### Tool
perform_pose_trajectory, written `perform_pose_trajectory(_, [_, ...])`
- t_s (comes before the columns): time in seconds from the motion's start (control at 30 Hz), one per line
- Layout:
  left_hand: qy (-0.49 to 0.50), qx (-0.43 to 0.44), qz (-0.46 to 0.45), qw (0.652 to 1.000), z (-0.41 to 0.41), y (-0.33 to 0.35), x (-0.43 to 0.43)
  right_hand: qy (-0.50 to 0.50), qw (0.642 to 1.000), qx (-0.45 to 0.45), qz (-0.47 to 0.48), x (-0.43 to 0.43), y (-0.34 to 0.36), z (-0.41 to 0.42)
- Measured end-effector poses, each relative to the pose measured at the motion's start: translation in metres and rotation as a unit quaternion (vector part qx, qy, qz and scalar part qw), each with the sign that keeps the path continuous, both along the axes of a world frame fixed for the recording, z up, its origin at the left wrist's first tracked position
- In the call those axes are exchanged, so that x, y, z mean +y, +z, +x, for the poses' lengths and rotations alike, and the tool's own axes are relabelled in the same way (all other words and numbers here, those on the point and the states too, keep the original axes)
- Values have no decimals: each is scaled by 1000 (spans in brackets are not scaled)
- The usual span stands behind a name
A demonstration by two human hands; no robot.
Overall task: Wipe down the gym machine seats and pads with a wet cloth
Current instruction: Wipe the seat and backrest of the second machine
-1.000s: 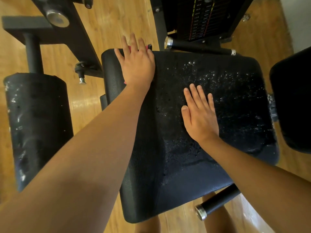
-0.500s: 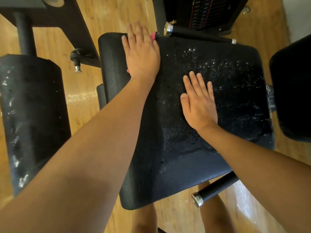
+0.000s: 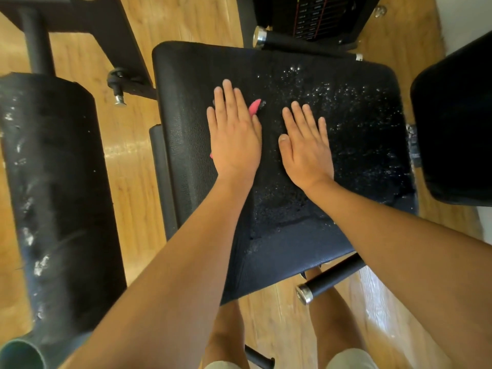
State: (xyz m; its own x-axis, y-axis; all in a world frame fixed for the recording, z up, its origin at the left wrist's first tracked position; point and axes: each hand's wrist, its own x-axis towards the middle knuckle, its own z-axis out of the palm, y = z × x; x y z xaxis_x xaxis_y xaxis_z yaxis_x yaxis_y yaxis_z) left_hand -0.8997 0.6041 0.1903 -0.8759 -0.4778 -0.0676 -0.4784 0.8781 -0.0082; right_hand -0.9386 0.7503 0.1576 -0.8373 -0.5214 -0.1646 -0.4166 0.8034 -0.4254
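I logged black seat pad (image 3: 354, 145) centre frame, droplets (image 3: 330, 89) across right half. Left hand (image 3: 234, 139) flat, fingers straight, pressed pink cloth (image 3: 254, 106) onto pad left of centre. Right hand (image 3: 306, 153) lay flat beside it, holding nothing. Cloth mostly hidden under palm.

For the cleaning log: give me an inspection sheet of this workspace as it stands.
Surface: black seat pad, right part speckled with bright flecks, left strip plain.
Job's things: pink cloth, mostly hidden under left hand.
Clutter: nothing seen.
Grippers: left hand flat, pressing the pink cloth; right hand flat on the seat pad, bare.
Cables: nothing seen.
Surroundings: scuffed roller pad at left, weight stack ahead, wooden floor.
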Motion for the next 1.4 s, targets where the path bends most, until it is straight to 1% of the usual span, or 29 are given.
perform_pose_trajectory(0.27, [6, -27, 13, 1000, 60, 6, 35, 0, 1000, -4, -7, 1, 0, 0])
perform_pose_trajectory(0.5, [17, -49, 18, 998, 115, 9, 65, -3, 1000, 10, -2, 1, 2, 3])
perform_pose_trajectory(0.8, [52, -71, 34, 996, 151, 7, 96, 6, 1000, 14, 4, 2, 2, 2])
perform_pose_trajectory(1.0, [38, -77, 40, 995, 175, 6, 118, 17, 1000, 8, 25, 2, 6, 1])
perform_pose_trajectory(1.1, [28, -90, 39, 995, 185, 5, 125, 16, 999, 19, 20, 16, 7, 5])
perform_pose_trajectory(1.27, [-2, -94, 38, 995, 204, 3, 136, -34, 998, 43, 44, 67, 0, 15])
perform_pose_trajectory(1.4, [-8, -96, 35, 995, 203, 5, 136, -50, 997, 37, 50, 104, -15, 16])
